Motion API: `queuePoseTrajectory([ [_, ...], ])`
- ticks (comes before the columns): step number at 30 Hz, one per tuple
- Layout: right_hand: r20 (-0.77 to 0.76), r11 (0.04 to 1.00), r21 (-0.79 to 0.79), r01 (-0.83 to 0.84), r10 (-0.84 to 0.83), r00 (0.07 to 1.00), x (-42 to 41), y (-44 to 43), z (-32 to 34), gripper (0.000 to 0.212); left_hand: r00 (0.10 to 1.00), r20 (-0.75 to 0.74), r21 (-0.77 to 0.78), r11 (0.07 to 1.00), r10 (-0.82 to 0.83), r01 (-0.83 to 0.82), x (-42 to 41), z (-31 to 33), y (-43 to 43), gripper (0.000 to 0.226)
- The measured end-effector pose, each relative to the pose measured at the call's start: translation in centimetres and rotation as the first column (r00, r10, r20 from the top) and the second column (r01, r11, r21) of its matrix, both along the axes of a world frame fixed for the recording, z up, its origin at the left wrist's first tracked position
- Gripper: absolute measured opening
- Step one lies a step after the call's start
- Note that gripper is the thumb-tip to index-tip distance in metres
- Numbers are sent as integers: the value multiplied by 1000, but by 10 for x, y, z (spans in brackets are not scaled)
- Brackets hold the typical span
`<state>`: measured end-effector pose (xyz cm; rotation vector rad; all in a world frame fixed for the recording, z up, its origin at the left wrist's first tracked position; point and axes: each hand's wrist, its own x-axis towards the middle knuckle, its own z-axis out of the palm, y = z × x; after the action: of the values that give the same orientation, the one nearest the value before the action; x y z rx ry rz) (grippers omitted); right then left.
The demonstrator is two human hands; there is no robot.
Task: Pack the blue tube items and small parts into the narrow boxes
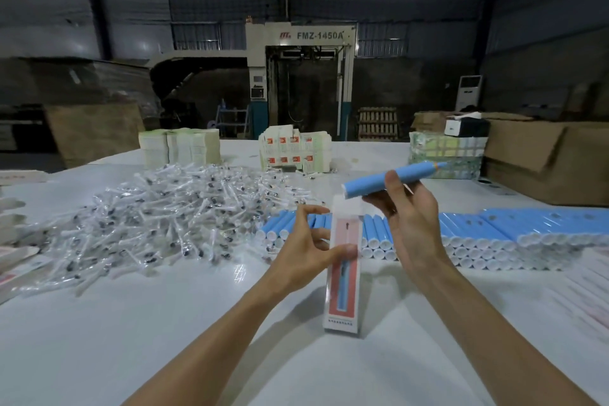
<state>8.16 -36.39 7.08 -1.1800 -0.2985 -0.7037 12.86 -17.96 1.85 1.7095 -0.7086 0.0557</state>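
Observation:
My left hand (304, 249) pinches a narrow white and pink box (342, 277) by its left side, holding it nearly upright above the table with its top flap open. My right hand (408, 217) grips a blue tube (389, 180) between thumb and fingers, the tube lying almost level with its white end just above the box's open top. Rows of stacked blue tubes (487, 234) lie on the table behind my hands. A big heap of small parts in clear plastic wrappers (164, 217) covers the table to the left.
The white table (164, 323) carries stacks of flat white cartons (179, 148), a stack of cartons printed in orange (295, 150) and a wrapped bundle (445, 155) at the back. Brown cardboard boxes (543, 158) stand at the right. Flat boxes (593, 300) lie at the right edge.

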Motion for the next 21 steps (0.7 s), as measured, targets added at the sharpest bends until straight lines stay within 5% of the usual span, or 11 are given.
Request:
queuePoseTrajectory([
  [4,-65,968,-210,141,-158,985,5,12,1,31,999,36,20,999,-26,25,-1,-1,-5,68],
  [10,-137,930,-301,209,-259,956,5,5,3,22,997,51,-2,998,-57,57,-3,-3,-4,71],
  [17,-275,833,-538,132,-321,906,2,-15,22,20,994,110,-10,1000,-13,14,-3,-1,3,82],
  [21,-345,647,-759,-71,-308,886,5,-21,48,27,987,159,-11,1000,-8,10,-4,-2,0,78],
])
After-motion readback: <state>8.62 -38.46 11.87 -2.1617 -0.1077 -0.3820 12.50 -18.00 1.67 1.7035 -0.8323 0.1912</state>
